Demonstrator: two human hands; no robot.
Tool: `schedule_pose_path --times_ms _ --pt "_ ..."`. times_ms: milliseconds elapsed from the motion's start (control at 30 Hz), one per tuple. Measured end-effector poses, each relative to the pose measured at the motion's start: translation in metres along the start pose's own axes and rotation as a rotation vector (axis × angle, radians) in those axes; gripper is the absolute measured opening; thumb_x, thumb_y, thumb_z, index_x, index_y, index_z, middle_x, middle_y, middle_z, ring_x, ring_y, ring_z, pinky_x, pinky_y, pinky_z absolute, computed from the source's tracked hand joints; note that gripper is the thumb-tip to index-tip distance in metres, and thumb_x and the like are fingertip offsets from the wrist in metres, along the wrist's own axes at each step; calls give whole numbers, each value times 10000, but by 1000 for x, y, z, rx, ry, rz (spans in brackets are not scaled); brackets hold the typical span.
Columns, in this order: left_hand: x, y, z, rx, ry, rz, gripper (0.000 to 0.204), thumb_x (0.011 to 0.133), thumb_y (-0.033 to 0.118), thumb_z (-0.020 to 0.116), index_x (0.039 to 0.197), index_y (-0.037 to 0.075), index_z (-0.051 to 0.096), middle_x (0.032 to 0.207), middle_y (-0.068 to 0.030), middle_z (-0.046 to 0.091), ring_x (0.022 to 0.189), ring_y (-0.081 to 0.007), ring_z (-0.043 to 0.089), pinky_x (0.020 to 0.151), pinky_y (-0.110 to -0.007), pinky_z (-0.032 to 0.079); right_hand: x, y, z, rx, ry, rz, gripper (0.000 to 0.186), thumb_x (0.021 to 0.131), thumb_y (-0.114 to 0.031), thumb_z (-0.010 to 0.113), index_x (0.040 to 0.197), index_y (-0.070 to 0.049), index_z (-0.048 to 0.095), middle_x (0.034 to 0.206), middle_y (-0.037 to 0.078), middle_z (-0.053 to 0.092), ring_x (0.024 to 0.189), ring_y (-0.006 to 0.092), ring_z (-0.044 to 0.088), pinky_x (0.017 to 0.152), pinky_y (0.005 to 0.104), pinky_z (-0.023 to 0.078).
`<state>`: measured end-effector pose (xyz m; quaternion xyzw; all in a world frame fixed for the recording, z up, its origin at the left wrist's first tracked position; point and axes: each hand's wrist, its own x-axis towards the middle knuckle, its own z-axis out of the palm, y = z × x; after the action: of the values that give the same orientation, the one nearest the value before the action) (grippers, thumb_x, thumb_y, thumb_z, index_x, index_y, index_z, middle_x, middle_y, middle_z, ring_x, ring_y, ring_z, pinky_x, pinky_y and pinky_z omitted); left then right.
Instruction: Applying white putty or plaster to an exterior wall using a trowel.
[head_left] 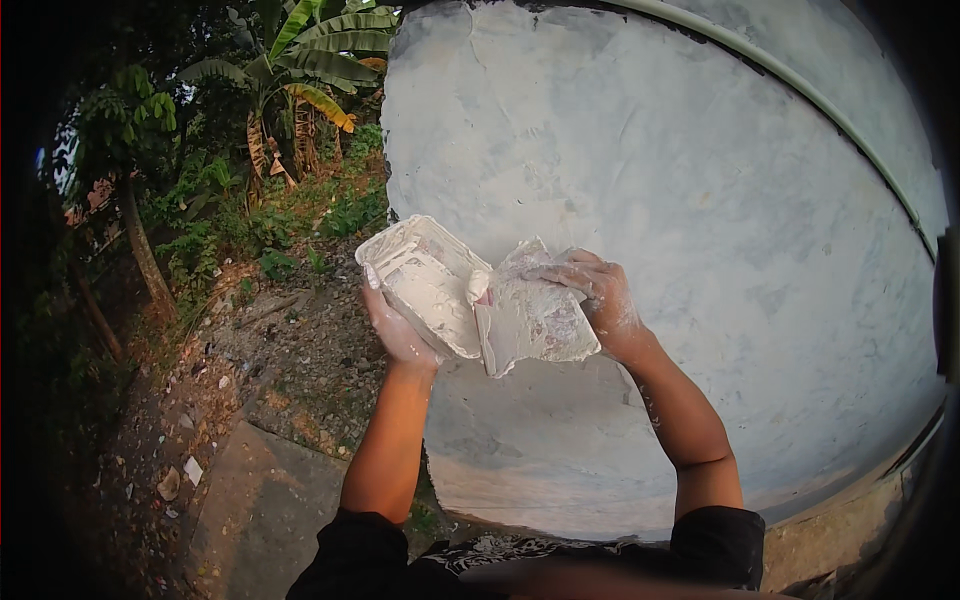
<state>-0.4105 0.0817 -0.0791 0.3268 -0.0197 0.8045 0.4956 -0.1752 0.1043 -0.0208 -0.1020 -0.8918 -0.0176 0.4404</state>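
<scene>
My left hand (398, 332) is wrapped round the side of a shallow rectangular tub (430, 290), its inside thickly smeared with off-white plaster paste. Just right of it, my right hand (592, 290) grips a flat, plaster-coated spreader (540, 315) with ragged, caked edges. The spreader's left edge meets or overlaps the tub's right rim. A rounded, paste-covered lump shows where the two come together; what it is I cannot tell. White paste marks both hands. Both things are held in front of a grey-white plastered wall (640, 190).
A pale pipe (800, 80) runs along the wall's upper right. The wall ends at a vertical edge on the left, beyond which lie littered ground (290, 350), a concrete slab (265, 500), banana plants (310, 60) and a slim tree trunk (145, 245).
</scene>
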Motion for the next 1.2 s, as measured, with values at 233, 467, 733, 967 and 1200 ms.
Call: schedule_pose_path --times_ms 233,467,733,967,1200 --pt "56 -9 84 -26 -83 -25 659 980 598 319 1357 87 496 1279 -106 573 1155 -286 564 986 -431 469 64 0 -68 -294 326 -231 366 652 -32 741 1016 -72 718 811 71 698 670 226 566 630 326 494" --pt "97 2 134 31 -185 52 588 997 534 357 1343 75 481 1248 -109 568 1123 -281 565 951 -429 483 122 -29 -108 98 592 235 218 906 -138 674 1032 36 710 832 66 707 708 95 546 675 278 445" --pt "135 8 167 40 -450 63 620 911 328 575 1475 203 349 1382 -88 475 1262 -266 468 1059 -444 386 205 -16 -175 5 677 217 376 893 -270 724 1101 43 697 986 112 721 889 150 597 855 321 448" --pt "168 3 158 45 -489 24 464 907 320 595 1331 212 441 1285 -57 511 1199 -239 493 1009 -429 412 291 0 -205 -2 757 254 446 862 -333 757 1063 61 699 1060 173 697 1000 200 583 894 377 442" --pt "170 -6 151 47 -545 17 473 960 430 532 1366 205 446 1356 -45 483 1267 -257 459 1067 -443 375 359 43 -203 -525 666 532 463 806 -321 770 1051 64 690 1090 228 684 987 296 677 837 399 531"
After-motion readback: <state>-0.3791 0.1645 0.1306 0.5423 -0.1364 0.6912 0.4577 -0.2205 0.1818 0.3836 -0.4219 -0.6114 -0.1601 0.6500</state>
